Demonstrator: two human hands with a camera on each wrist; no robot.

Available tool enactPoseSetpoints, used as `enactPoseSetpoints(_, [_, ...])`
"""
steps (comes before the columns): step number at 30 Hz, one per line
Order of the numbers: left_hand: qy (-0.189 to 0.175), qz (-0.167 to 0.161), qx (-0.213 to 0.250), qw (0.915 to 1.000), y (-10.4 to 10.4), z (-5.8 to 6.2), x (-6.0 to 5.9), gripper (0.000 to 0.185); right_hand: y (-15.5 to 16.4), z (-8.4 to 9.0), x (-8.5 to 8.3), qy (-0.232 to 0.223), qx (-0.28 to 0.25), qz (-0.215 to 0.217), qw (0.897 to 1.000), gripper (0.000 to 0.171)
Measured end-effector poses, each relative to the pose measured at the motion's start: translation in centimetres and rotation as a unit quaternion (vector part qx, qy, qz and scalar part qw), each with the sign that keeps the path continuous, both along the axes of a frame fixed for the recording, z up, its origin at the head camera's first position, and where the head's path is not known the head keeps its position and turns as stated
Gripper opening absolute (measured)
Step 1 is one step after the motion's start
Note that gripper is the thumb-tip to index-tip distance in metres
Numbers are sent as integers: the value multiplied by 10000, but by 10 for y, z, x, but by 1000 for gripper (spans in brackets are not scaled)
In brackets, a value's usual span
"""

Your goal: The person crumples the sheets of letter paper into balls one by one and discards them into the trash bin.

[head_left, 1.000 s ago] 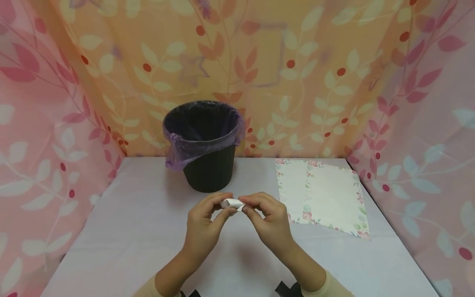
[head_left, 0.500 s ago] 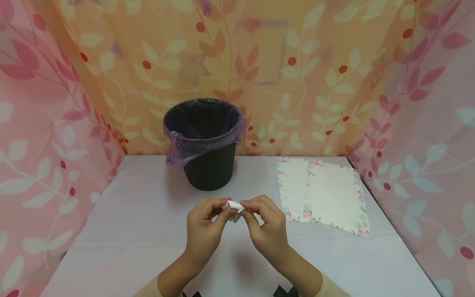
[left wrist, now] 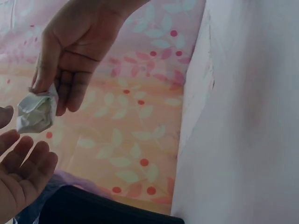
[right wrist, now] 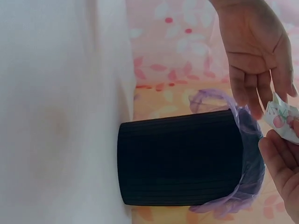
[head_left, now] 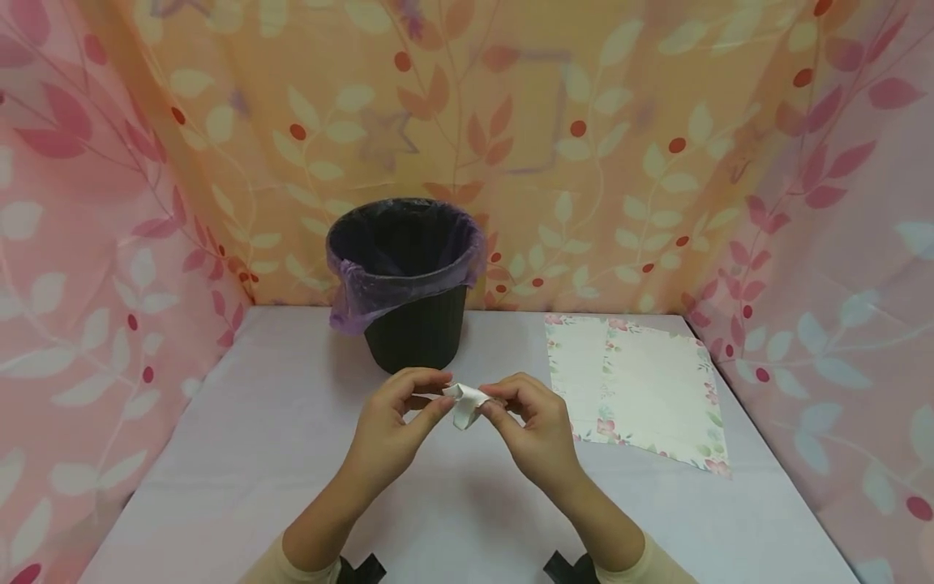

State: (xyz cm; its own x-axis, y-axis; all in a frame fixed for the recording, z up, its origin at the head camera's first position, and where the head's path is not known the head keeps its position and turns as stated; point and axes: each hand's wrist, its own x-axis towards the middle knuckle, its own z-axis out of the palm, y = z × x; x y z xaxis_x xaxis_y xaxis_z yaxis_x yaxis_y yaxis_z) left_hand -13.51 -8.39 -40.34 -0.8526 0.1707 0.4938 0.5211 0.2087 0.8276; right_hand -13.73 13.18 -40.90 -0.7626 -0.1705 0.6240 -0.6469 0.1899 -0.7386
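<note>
A small crumpled ball of paper point(head_left: 467, 404) is held up over the table in the head view. My right hand point(head_left: 534, 426) pinches it between thumb and fingers from the right. On the other side, my left hand point(head_left: 390, 426) has its thumb and fingers apart, with the tips close to the paper's left edge. In the left wrist view the paper point(left wrist: 36, 113) shows its creased white side, and the left hand point(left wrist: 25, 179) lies loosely spread below it. Pink flower print shows on the paper point(right wrist: 281, 117) in the right wrist view.
A black bin point(head_left: 416, 328) with a purple liner bag point(head_left: 357, 304) stands behind the hands. Flower-bordered paper sheets point(head_left: 660, 385) lie overlapping on the right of the white-covered table point(head_left: 241, 438). Patterned curtains point(head_left: 511, 162) surround the back and sides.
Both hands gripped the paper before; the left fingers have since loosened and drawn slightly left. The paper has turned and looks more tightly bunched, staying with the right hand.
</note>
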Motion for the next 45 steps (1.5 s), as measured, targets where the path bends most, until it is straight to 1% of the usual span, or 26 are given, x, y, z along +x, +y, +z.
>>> enactPoseSetpoints(5, [114, 341, 29, 9993, -7, 6, -3, 24, 1, -1, -1, -216, -27, 15, 9998, 16])
enactPoseSetpoints(9, [243, 514, 59, 9984, -13, 11, -5, 25, 1, -2, -2, -236, -53, 141, 9996, 15])
enactPoseSetpoints(13, [472, 757, 34, 9960, -21, 14, -9, 28, 0, -2, -3, -231, -85, 322, 9992, 15])
enactPoseSetpoints(18, [772, 1190, -67, 9899, -35, 21, -17, 31, 0, -4, -3, -156, -99, 417, 9990, 16])
enactPoseSetpoints(22, [940, 1549, -183, 9833, -46, 28, -26, 33, 1, -5, -3, -151, -89, 427, 9989, 17])
enactPoseSetpoints(26, [1059, 1788, -279, 9778, -57, 37, -34, 37, 2, -3, -3, -139, -65, 442, 9989, 17])
enactPoseSetpoints(33, [1227, 2054, -386, 9702, -67, 50, -46, 40, 2, -1, -4, -76, -46, 482, 9988, 18])
enactPoseSetpoints(38, [1354, 2206, -588, 9641, -73, 58, -61, 46, 3, -1, -5, -73, 11, 428, 9991, 18])
enactPoseSetpoints(41, [1282, 2262, -753, 9627, -78, 61, -72, 52, 3, -1, -5, -76, 32, 403, 9992, 18])
enactPoseSetpoints(45, [1060, 2266, -941, 9636, -86, 67, -87, 63, 4, -2, -6, -91, 30, 385, 9992, 18])
